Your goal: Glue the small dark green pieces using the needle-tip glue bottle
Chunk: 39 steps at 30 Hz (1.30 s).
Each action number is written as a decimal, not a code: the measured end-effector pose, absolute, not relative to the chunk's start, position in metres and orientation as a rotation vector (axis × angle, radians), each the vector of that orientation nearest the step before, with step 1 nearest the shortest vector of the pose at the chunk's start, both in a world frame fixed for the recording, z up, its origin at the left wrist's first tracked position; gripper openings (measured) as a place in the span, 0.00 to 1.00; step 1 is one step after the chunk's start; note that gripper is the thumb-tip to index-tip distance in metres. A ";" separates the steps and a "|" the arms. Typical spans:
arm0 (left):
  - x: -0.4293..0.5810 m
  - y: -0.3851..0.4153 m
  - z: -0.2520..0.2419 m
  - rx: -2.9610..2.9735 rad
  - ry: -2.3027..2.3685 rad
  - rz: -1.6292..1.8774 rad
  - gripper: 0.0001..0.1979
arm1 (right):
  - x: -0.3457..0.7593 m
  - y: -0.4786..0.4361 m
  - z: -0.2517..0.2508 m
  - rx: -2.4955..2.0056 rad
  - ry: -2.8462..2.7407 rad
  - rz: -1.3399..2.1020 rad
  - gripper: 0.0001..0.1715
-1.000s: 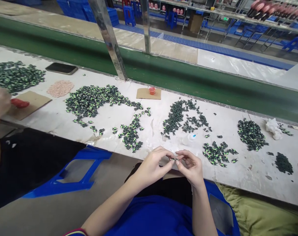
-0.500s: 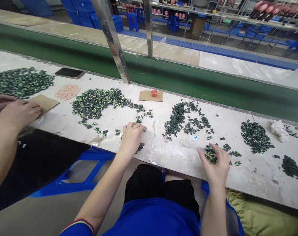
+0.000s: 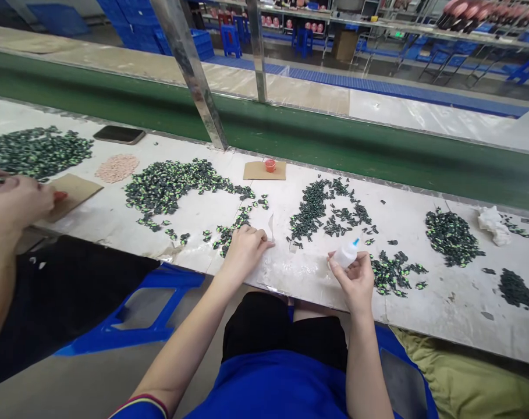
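The right hand (image 3: 357,276) grasps a white bottle (image 3: 345,255) by its body, between thumb and fingers, with the blue tip (image 3: 356,241) angled upward over the worktop (image 3: 303,276). A light grip probably serves best, the tip turned away from the loose green-and-black pieces (image 3: 393,273) just beside that hand. The left hand (image 3: 243,253) has its fingers bent near another cluster (image 3: 223,235); a fingertip pinch should scatter least there. Whether it holds a piece cannot be told, since its back covers the fingertips. The bottle's base is hidden too. Beyond, the slim dark pieces (image 3: 308,212) are too small to tell apart. A co-worker's hand (image 3: 15,203) is partly cut off at the left edge. Farther back, the contents of a red tub (image 3: 270,166) are unclear.
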State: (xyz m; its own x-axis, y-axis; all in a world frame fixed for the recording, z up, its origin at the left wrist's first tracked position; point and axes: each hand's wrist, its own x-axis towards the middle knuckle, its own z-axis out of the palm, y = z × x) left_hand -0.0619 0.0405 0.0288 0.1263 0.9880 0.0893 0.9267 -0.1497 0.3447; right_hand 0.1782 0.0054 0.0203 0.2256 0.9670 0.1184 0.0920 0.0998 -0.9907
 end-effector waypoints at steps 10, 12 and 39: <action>-0.053 0.008 0.025 2.113 1.600 0.719 0.10 | 0.158 0.002 0.016 -1.193 -0.742 1.055 0.18; -0.051 0.005 0.021 2.087 1.565 0.747 0.11 | 0.155 0.003 0.015 -1.274 -0.786 1.036 0.21; -0.036 -0.002 0.007 1.792 1.525 0.936 0.09 | 0.136 0.000 0.016 -1.540 -1.043 0.912 0.20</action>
State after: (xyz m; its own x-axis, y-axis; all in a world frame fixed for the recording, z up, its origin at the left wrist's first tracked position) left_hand -0.0356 -0.0022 0.0074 0.0909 0.9871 0.1315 0.5641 -0.1599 0.8101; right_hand 0.1361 0.0003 0.0161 0.3381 0.9401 -0.0426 0.1674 -0.1047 -0.9803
